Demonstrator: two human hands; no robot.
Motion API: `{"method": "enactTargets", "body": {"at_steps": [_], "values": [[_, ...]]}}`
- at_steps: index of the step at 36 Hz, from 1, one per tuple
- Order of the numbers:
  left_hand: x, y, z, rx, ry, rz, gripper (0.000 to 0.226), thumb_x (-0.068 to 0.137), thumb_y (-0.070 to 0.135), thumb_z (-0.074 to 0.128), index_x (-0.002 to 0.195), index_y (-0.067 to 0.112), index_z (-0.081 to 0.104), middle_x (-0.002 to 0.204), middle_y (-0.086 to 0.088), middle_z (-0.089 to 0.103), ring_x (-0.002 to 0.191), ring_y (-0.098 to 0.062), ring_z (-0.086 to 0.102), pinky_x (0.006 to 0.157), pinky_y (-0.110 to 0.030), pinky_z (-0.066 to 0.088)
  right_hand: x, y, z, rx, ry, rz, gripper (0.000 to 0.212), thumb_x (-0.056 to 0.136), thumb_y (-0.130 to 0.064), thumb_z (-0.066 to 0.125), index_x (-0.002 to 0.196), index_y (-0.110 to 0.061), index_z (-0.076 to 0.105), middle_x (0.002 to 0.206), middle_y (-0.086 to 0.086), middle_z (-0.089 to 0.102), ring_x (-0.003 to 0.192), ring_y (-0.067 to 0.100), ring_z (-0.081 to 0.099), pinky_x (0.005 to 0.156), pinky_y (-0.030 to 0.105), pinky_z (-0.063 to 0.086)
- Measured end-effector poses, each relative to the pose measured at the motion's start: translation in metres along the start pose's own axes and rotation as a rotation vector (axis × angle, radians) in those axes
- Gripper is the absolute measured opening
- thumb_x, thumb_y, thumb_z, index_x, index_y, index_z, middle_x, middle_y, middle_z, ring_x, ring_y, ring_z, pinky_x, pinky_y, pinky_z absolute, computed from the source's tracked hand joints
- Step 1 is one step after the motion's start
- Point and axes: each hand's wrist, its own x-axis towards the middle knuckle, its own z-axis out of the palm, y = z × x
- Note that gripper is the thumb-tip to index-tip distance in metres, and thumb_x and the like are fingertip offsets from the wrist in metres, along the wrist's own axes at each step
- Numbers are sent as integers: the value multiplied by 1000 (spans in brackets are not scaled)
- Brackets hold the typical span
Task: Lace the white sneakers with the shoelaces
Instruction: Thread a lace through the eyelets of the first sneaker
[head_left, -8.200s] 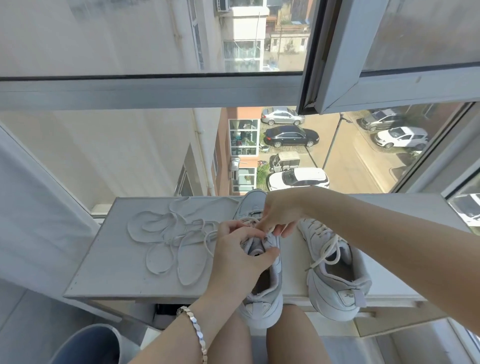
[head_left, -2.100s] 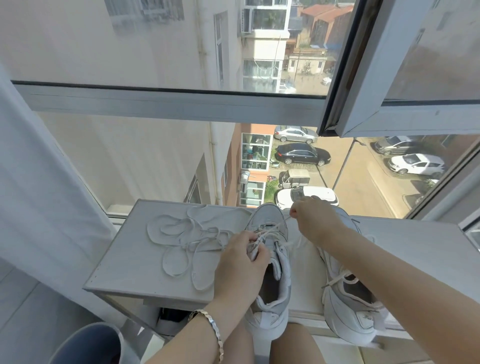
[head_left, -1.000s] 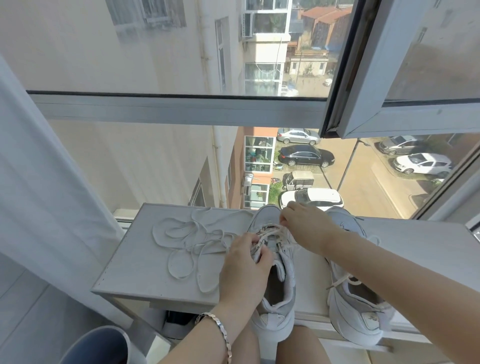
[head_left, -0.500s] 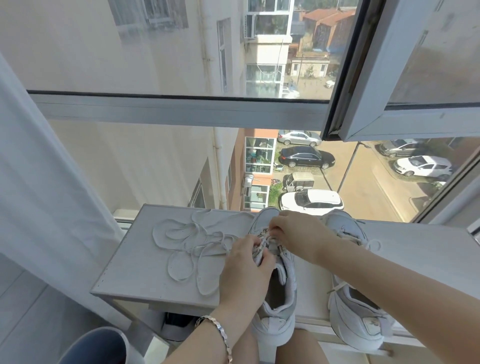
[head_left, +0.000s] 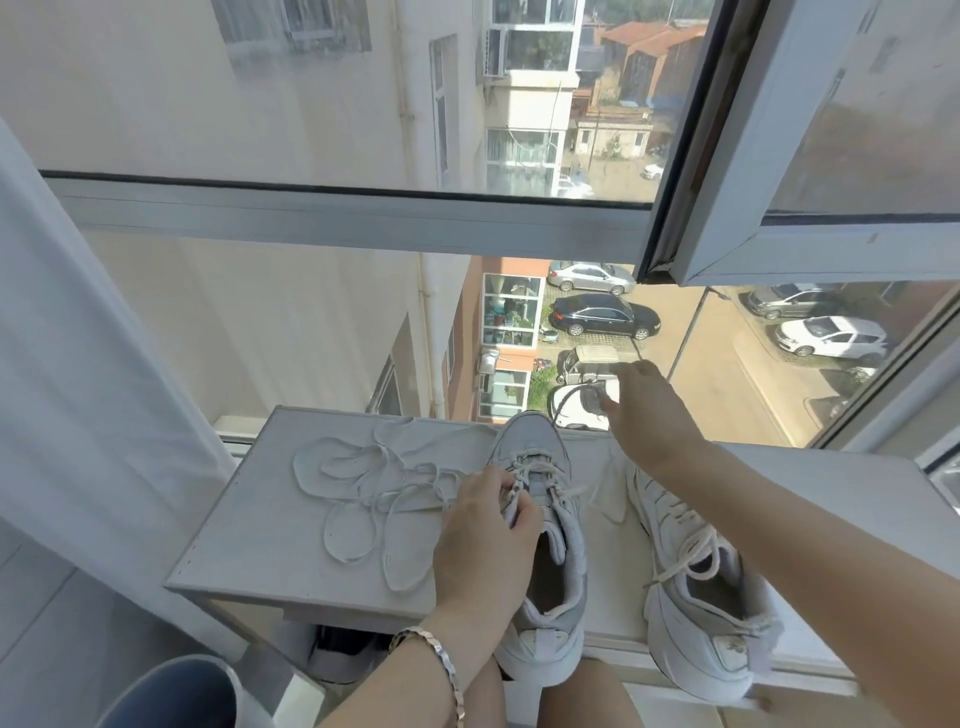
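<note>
L hand (head_left: 485, 540): thumb & fingers curled on the tongue/eyelet edge of the L sneaker (head_left: 550, 587), holding it steady
R hand (head_left: 649, 415): raised above the toe, fingertips pinching one end of the threaded lace (head_left: 535, 467), drawn up taut; fingers blurred
L sneaker: on the white ledge (head_left: 249, 535), toe to the window, front eyelets laced
R sneaker (head_left: 696, 618): just beside it, laced
Spare shoelace (head_left: 358, 499): loose loops on the ledge, L of the shoes
Wrist: bracelet (head_left: 436, 652) on L arm
</note>
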Motion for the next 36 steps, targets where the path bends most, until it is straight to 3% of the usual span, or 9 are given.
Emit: {"method": "enactTargets", "body": {"at_steps": [2,5,7,10,14,18,22,29,36], "values": [[0,-1,0,0,0,-2,3,92,33,47,95,33,46,98,14,50,91,-13,54,70,-28,45,-12,0,-4,-1,-6,-87,42,94,-13,53,135,-8,45,133,14,45,127,30,38,104,35,33],[0,-2,-1,10,3,8,5,93,34,47,98,32,48,98,16,50,91,-11,53,73,-30,46,-37,-6,-9,67,-96,-237,22,92,-22,56,109,-12,66,98,-1,57,96,14,53,83,22,37],[0,-2,-1,24,0,15,9,93,33,46,101,30,50,99,15,49,93,-11,53,76,-29,46,-54,-12,-9,69,-237,-273,25,91,-35,56,104,-17,66,91,-8,54,84,6,50,76,18,39],[1,-1,-2,50,1,32,13,93,32,47,105,27,51,98,15,47,94,-11,53,76,-28,45,-68,-15,-4,28,-331,-227,33,88,-49,54,103,-20,62,88,-10,56,79,4,52,71,18,43],[5,1,-5,81,-24,194,24,94,17,46,116,21,55,112,13,49,102,-7,49,87,-26,43,-73,-16,-2,104,-275,-83,39,81,-57,58,87,-18,59,79,-7,58,68,5,51,61,21,41],[19,7,-9,134,-190,338,36,88,3,47,116,19,62,123,10,56,113,-9,50,100,-27,38,-77,-18,3,279,-326,48,44,80,-45,64,87,-2,65,72,9,70,57,13,62,60,24,51],[33,10,-12,193,-296,320,35,89,5,45,113,21,65,114,9,62,107,-10,54,92,-21,42,-78,-13,2,402,-330,118,22,83,-27,64,78,-6,61,75,19,71,58,12,70,72,30,56],[43,24,-12,497,-275,473,15,93,30,50,102,24,60,101,7,60,97,-12,53,69,-25,33,-81,-10,4,403,-282,104,18,82,-17,65,75,0,61,68,19,70,58,16,69,67,28,55],[56,38,-10,681,-297,579,6,92,19,49,91,24,53,90,5,56,88,-18,49,68,-27,32,-83,-9,8,432,-225,116,18,80,-16,68,73,-6,56,69,21,68,49,9,65,60,29,55]]}}
